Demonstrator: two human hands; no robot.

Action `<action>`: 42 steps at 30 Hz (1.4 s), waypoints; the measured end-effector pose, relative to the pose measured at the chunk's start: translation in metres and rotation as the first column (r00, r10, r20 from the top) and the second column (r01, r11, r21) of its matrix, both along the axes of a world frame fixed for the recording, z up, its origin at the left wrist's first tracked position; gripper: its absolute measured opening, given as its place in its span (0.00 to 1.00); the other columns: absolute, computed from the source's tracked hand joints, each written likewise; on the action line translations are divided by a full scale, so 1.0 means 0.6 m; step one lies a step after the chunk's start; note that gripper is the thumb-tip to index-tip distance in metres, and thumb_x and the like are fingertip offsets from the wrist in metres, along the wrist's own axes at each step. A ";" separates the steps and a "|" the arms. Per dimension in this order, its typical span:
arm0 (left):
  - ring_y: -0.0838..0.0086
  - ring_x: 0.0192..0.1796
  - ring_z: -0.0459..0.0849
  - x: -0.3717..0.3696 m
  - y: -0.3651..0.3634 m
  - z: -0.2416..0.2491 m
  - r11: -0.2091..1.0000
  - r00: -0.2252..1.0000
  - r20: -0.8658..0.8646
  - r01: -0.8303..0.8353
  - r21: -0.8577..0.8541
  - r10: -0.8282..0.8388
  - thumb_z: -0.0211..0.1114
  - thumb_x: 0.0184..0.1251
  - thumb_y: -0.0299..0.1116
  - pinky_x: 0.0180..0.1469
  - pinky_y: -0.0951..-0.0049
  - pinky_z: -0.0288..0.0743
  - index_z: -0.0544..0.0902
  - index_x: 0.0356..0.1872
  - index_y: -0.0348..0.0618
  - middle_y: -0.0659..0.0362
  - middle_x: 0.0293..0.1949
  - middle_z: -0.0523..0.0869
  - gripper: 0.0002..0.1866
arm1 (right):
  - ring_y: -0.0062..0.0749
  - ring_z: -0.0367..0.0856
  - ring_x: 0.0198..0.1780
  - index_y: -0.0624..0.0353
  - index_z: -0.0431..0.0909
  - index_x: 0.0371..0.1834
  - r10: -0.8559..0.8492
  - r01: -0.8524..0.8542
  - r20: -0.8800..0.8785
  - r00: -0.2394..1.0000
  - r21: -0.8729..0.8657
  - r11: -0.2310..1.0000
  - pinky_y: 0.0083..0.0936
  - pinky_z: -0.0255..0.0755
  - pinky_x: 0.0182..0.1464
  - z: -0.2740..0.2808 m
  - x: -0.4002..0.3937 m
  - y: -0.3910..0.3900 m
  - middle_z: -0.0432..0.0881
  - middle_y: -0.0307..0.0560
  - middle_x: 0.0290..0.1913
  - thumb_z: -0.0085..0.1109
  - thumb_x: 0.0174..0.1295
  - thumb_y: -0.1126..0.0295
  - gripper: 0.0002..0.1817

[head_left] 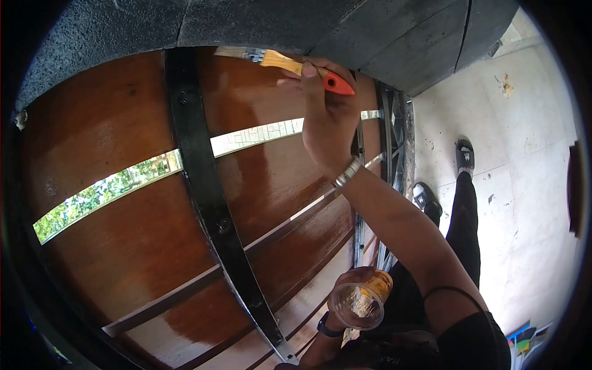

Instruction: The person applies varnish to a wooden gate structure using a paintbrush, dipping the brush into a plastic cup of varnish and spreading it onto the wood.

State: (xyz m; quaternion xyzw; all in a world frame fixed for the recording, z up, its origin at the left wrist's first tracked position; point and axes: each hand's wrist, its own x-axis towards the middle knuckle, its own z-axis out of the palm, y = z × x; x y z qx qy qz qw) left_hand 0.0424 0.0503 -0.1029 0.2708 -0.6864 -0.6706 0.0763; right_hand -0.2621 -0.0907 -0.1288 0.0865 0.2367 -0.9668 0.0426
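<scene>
My right hand [333, 117], with a bracelet at the wrist, is closed around a paintbrush [283, 61] with a wooden handle and red end. The pale bristles point left, over the top edge of a brown wooden board [231, 92], close to the dark wall. Lower down, my left hand [343, 285], wearing a dark watch, is wrapped round a clear plastic cup [361, 305]. Amber liquid shows along the cup's side. The boards between the hands have glossy, darker brown patches beside duller, paler ones.
A black metal bar [206, 166] with bolts crosses the boards. Gaps between boards show greenery [111, 188] outside. A dark grey wall [259, 24] runs along the top. At right is a pale tiled floor [518, 203], where my feet stand in black slides [465, 154].
</scene>
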 end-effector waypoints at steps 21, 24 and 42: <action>0.55 0.63 0.76 0.005 -0.002 0.002 0.999 0.998 0.044 -0.040 0.026 0.039 0.76 0.54 0.39 0.67 0.56 0.70 0.72 0.58 0.36 0.44 0.60 0.76 0.33 | 0.26 0.86 0.38 0.66 0.75 0.45 0.102 -0.108 0.041 0.994 0.178 0.978 0.20 0.77 0.45 -0.117 0.040 0.027 0.86 0.46 0.36 0.56 0.71 0.66 0.12; 0.56 0.63 0.76 -0.004 -0.001 0.006 1.000 1.000 0.011 -0.011 -0.028 0.011 0.75 0.56 0.39 0.67 0.57 0.70 0.72 0.59 0.36 0.45 0.60 0.76 0.32 | 0.24 0.86 0.37 0.64 0.76 0.46 0.082 -0.129 0.120 0.989 0.460 0.878 0.21 0.76 0.40 -0.232 0.019 0.026 0.87 0.45 0.34 0.54 0.71 0.67 0.11; 0.57 0.63 0.76 -0.004 0.002 -0.004 0.998 0.999 0.010 0.037 -0.056 -0.037 0.81 0.45 0.35 0.67 0.57 0.70 0.72 0.60 0.37 0.46 0.61 0.76 0.39 | 0.24 0.85 0.39 0.64 0.75 0.49 0.082 -0.132 0.147 0.986 0.375 0.917 0.19 0.78 0.43 -0.180 0.013 -0.001 0.83 0.48 0.44 0.55 0.71 0.68 0.11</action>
